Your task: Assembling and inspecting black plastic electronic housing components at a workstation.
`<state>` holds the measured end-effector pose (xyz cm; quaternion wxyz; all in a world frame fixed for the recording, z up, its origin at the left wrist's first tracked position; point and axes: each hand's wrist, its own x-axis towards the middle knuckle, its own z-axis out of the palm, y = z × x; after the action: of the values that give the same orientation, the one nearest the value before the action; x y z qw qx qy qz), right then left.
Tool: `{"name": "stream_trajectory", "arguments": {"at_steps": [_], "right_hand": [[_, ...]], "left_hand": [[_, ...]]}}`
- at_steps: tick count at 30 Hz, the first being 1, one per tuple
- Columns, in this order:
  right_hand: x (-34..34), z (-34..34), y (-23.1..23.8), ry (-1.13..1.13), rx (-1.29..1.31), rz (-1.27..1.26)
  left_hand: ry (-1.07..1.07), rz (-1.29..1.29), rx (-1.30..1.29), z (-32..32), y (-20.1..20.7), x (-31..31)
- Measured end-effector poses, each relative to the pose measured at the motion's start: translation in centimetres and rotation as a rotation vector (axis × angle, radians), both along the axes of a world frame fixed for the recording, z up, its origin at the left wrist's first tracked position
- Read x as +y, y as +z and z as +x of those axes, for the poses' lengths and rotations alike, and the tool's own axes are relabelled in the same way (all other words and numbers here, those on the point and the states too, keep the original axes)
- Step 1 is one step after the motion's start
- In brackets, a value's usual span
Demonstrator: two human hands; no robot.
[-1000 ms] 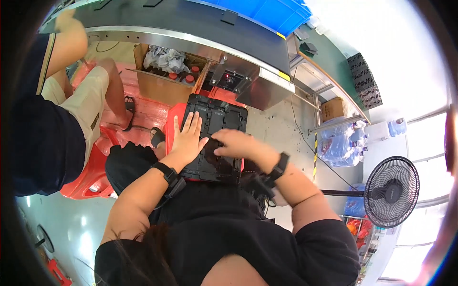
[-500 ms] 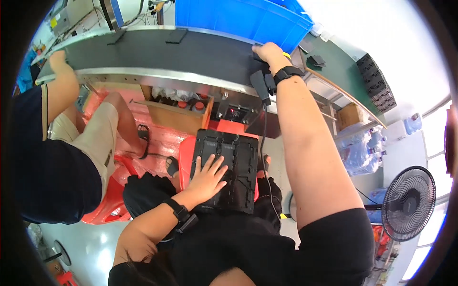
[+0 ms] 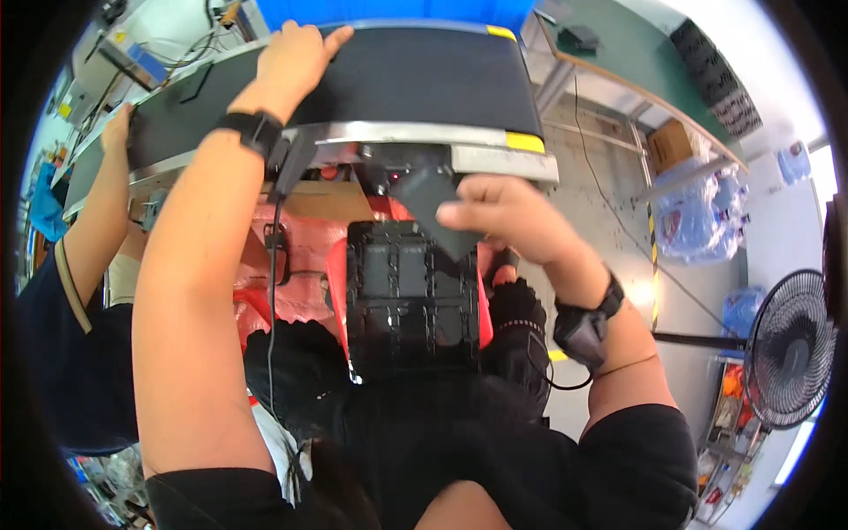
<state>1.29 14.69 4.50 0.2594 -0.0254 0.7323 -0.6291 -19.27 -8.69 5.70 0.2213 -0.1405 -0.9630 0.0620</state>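
Note:
My right hand (image 3: 503, 216), blurred by motion, pinches a thin dark rectangular plate (image 3: 433, 208) above the far right part of a black compartmented tray (image 3: 415, 314). The tray rests on my lap; flat dark pieces show in some of its compartments. Farther off, my left hand (image 3: 296, 62) reaches over the dark conveyor belt (image 3: 424, 75), its thumb spread away from the fingers. What lies under that palm is hidden. Another thin dark plate (image 3: 196, 84) lies on the belt to the left of it.
A co-worker's hand (image 3: 117, 128) is at the belt's left end. Beyond the belt stands a blue bin (image 3: 397, 11). A green table (image 3: 618, 53) holds dark stacked pieces at the right, with a black fan (image 3: 791, 349) nearer. A cable (image 3: 274, 309) hangs from my left wrist.
My left hand has gone from the tray up to the belt. My right hand has come back from the belt's right end to the tray, carrying a dark plate. The view has shifted right.

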Motion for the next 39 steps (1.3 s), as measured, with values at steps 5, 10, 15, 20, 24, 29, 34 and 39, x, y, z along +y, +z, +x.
{"name": "stream_trajectory", "arguments": {"at_steps": [5, 10, 15, 20, 24, 29, 34, 39], "right_hand": [[2.2, 3.6, -14.8, -0.173, -0.105, 0.083], [1.7, 3.5, -16.1, 0.173, 0.212, 0.813], [0.8, 2.6, -15.8, 0.328, 0.173, 0.936], [0.2, 3.5, -16.1, 0.29, 0.227, 0.934], [0.7, 4.4, -15.9, 0.162, 0.169, 0.883], [0.7, 4.4, -16.6, 0.135, 0.202, 0.909], [1.1, 3.5, -16.1, 0.256, 0.263, 0.882], [-0.8, 1.1, -5.5, 0.604, 0.042, 0.883]], "left_hand": [[-0.042, -0.147, -0.055, -4.1, -3.3, 2.4], [-0.083, 0.022, -0.368, -2.6, -1.0, 5.1], [-0.151, 0.172, -0.417, 0.4, -1.9, 3.8], [-0.081, 1.055, -0.564, 4.7, -3.3, 3.3], [-0.236, 1.127, -0.735, 17.1, -2.5, 3.1], [0.165, 1.416, -1.015, 30.5, -10.9, -1.4], [0.163, 0.923, -0.767, 35.0, -17.9, -3.6], [0.075, 0.559, -0.688, 34.8, -18.2, -3.6]]}}
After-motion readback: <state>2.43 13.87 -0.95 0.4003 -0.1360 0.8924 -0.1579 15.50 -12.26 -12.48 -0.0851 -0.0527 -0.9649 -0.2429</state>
